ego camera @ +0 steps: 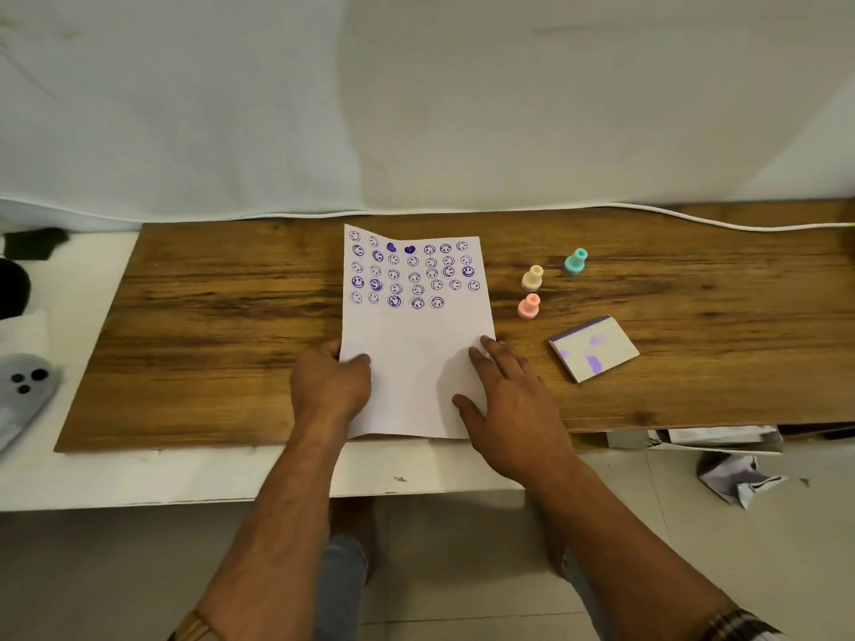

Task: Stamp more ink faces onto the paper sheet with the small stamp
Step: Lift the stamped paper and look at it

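A white paper sheet (416, 344) lies on the wooden board (222, 335), its upper half filled with rows of purple ink faces. My left hand (331, 386) grips the sheet's lower left edge, thumb on top. My right hand (506, 400) rests flat with spread fingers on the sheet's lower right edge and holds nothing. Three small stamps stand upright to the right of the sheet: a pink stamp (529, 306), a yellow stamp (532, 278) and a teal stamp (576, 261). An ink-stained white pad (594, 348) lies further right.
A white cable (694, 218) runs along the board's far edge under a pale cloth backdrop. Crumpled paper (735, 478) and a box lie on the floor at right. Grey and black objects (23, 381) sit at the left edge on the white table (185, 478).
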The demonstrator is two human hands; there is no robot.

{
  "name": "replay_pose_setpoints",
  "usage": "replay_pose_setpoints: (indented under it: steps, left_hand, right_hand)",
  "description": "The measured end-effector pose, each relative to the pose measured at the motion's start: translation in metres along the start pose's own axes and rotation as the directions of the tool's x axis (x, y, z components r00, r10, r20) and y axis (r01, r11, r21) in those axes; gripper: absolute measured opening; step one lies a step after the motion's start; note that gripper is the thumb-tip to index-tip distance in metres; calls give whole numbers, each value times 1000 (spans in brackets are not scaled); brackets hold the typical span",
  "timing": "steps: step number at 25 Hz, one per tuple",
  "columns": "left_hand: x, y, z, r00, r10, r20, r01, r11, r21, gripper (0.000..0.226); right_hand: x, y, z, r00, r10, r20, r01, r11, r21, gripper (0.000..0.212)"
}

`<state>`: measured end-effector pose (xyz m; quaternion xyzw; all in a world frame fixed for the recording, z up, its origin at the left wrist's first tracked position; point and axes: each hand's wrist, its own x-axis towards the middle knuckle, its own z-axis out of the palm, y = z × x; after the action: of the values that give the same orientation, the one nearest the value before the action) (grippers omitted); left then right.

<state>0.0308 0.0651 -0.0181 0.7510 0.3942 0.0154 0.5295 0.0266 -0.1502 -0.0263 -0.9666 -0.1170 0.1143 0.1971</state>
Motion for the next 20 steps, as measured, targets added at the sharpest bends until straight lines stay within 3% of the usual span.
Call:
replay_pose_setpoints:
  steps: [3,5,7,9,12,14,20]
  left_hand:
    - [3,4,-2,1000,-26,-3,25,987,-158,23]
    - [3,10,-7,998,-37,56,53,952,-302,19]
    - [1,15,-9,988,-43,150,104,900,-424,21]
    - [-2,16,-6,975,-28,221,125,891,-437,24]
    - [-6,14,-1,967,37,252,65,922,-383,24]
    - [-6,13,2,967,58,246,40,925,-377,25]
    - [-7,11,11,967,64,245,35,925,-378,27]
  right_hand:
    - [-3,-3,-12,989,135,-67,-117,968,221,67]
    - [-2,-5,-24,962,248,-114,-180,890,418,59]
    - [-1,-6,-36,923,377,-75,-244,725,644,53]
    - [1,-6,-46,877,479,34,-327,544,773,49]
    - [7,0,-56,857,509,85,-317,389,865,21]
    - [11,6,-60,863,500,70,-292,382,877,7]
    - [17,21,-60,864,491,111,-314,354,881,23]
